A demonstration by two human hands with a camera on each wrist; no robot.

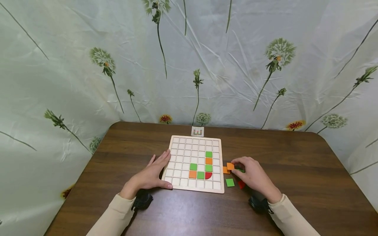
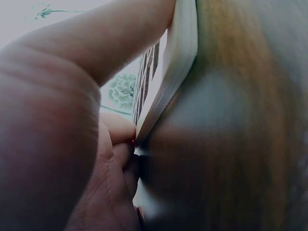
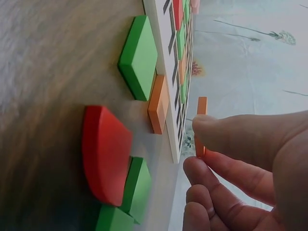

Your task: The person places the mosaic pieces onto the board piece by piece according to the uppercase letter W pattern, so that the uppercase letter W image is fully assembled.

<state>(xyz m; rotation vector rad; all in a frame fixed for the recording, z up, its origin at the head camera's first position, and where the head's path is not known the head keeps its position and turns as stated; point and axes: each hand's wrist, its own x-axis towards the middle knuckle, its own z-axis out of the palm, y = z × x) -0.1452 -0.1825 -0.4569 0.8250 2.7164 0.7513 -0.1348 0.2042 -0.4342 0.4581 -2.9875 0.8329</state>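
The right hand [image 1: 254, 175] pinches a thin orange square tile [image 1: 230, 166], half hiding a green tile [image 1: 241, 170] beneath. The left hand [image 1: 153, 173] lies spread against the pale wooden grid board [image 1: 174, 188]; its wrist view is blurred.

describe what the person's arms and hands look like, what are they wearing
Both arms wear long, light cream sleeves that end at the wrists. A small black device, seemingly a wrist camera, is strapped at each wrist: one by the left hand and one by the right hand. Both hands are bare, with no gloves; no rings or markings show.

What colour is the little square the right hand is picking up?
Orange. The right hand pinches an orange tile, clearest in the right wrist view.
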